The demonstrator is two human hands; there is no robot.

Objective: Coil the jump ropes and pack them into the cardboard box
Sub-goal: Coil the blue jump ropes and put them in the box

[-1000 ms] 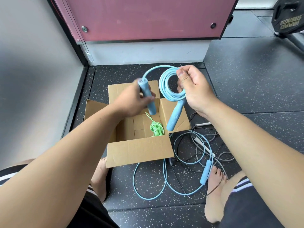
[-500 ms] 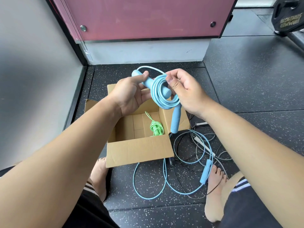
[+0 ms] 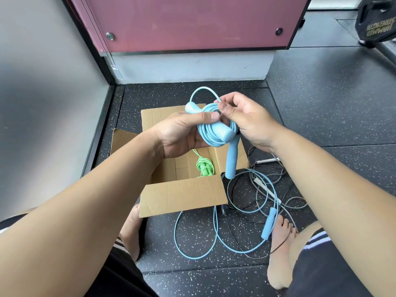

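Note:
A coiled light blue jump rope (image 3: pixel 211 135) is held above the open cardboard box (image 3: pixel 182 196). My left hand (image 3: pixel 182 133) grips the coil from the left, thumb laid across it. My right hand (image 3: pixel 246 118) pinches the cord at the top of the coil. One blue handle pokes through the coil's middle, the other hangs straight down over the box's right flap. A loose loop of cord arcs above my hands. A coiled green jump rope (image 3: pixel 204 167) lies inside the box.
On the speckled black floor to the right of the box lie a second blue jump rope (image 3: pixel 269 224) and tangled grey and black ropes (image 3: pixel 285 202) with white handles. My bare feet flank the pile. A pink panel and grey wall stand behind.
The handle in my left hand has gone through the middle of the coil. My left hand now grips the coil itself, and my right hand has shifted up to pinch the cord on top.

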